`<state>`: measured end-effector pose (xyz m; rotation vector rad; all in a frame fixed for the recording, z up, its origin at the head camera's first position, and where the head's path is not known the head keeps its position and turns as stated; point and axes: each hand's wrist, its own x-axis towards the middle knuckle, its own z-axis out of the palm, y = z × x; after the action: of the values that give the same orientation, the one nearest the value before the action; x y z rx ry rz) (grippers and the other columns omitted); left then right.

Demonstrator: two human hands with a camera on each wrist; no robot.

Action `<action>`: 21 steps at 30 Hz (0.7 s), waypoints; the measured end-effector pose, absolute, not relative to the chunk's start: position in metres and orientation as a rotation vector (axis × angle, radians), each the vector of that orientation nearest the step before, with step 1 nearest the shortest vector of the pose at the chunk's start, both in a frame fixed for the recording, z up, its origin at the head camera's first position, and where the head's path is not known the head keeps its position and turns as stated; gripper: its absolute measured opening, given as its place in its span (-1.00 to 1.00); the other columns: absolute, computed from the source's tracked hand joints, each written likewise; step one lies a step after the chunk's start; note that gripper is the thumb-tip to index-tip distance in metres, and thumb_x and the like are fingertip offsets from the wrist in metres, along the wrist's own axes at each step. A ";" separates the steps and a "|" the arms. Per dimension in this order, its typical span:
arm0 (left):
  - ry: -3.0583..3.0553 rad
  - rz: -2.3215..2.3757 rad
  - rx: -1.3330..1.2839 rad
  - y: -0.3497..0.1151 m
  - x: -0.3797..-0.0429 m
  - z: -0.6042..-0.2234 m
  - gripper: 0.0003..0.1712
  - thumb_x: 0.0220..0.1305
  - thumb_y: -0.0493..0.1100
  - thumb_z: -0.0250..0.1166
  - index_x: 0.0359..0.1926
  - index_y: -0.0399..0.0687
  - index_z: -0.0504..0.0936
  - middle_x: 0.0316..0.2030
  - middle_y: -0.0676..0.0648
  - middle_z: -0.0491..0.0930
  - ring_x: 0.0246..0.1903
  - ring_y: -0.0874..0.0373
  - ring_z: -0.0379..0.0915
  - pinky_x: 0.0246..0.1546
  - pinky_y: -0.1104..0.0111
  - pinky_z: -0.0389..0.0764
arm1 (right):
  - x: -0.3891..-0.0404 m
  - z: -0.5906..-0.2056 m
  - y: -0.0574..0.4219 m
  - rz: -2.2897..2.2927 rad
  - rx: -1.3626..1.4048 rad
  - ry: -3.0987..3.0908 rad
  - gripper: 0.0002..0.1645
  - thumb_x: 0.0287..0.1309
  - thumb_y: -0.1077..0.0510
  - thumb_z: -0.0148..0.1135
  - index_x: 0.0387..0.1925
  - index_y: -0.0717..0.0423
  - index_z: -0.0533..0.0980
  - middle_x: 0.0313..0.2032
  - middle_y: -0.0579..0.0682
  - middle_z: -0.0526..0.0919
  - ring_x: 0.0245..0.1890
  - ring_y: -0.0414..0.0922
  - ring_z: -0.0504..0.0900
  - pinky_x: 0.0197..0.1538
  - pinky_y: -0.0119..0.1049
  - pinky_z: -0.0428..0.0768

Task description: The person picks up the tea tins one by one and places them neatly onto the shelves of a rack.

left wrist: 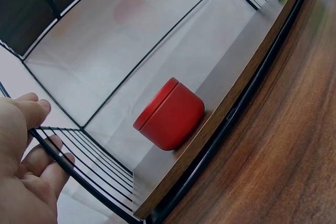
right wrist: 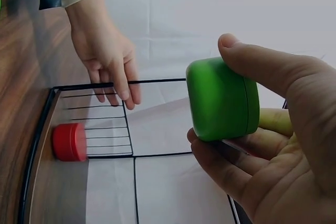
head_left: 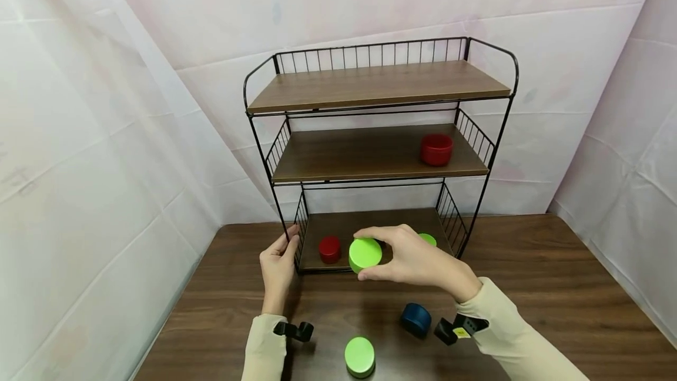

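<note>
A round, lidded green canister (head_left: 365,253) is pinched between the thumb and fingers of my right hand (head_left: 418,260), raised in front of the bottom shelf (head_left: 317,228). The right wrist view shows its rounded base and lid seam. My left hand (head_left: 278,266) holds the black wire side of the shelf rack (head_left: 287,228) at its lower left, thumb and fingers on either side of the wire. Just right of that hand, a red canister (left wrist: 170,114) sits on the bottom shelf. Another green canister (head_left: 428,239) stands toward that shelf's right end, partly hidden by my right hand.
On the middle shelf (head_left: 349,154), a larger red canister (head_left: 436,150) stands at the right. A dark blue canister (head_left: 416,319) and a green canister (head_left: 359,356) are on the wooden table (head_left: 211,322) in front. White cloth (head_left: 132,134) hangs behind and beside the rack.
</note>
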<state>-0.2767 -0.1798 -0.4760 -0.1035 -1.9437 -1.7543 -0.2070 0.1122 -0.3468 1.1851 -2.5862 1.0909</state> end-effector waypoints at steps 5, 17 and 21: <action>-1.929 -1.738 -0.104 -0.183 -0.283 -0.486 -0.72 0.40 -0.29 0.35 0.09 -0.18 0.76 0.05 -0.18 0.75 0.08 0.11 0.68 -0.04 0.65 0.60 | -0.213 -0.342 0.108 1.049 1.148 -2.598 -0.29 0.09 -0.05 0.59 0.24 0.09 0.57 -0.07 -0.16 0.74 -0.24 -0.30 0.59 -0.13 -0.38 0.65; -1.927 -1.710 -0.134 -0.185 -0.284 -0.490 -0.72 0.39 -0.26 0.37 0.08 -0.16 0.77 0.04 -0.20 0.75 0.00 0.42 0.67 -0.03 0.63 0.61 | -0.220 -0.331 0.103 1.067 1.141 -2.603 -0.30 0.10 -0.02 0.58 0.25 0.08 0.57 -0.05 -0.14 0.72 -0.23 -0.27 0.59 -0.15 -0.41 0.66; -1.929 -1.708 -0.129 -0.185 -0.286 -0.490 -0.72 0.39 -0.29 0.36 0.08 -0.21 0.76 0.04 -0.21 0.74 0.00 0.43 0.66 -0.05 0.67 0.59 | -0.221 -0.325 0.101 1.059 1.149 -2.580 -0.33 0.10 -0.02 0.58 0.22 0.09 0.58 -0.13 -0.15 0.73 -0.27 -0.28 0.59 -0.19 -0.41 0.65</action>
<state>-0.2856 -0.1849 -0.4898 -0.1289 -1.9290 -1.7082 -0.2211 0.1014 -0.3254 1.1491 -2.5796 1.0585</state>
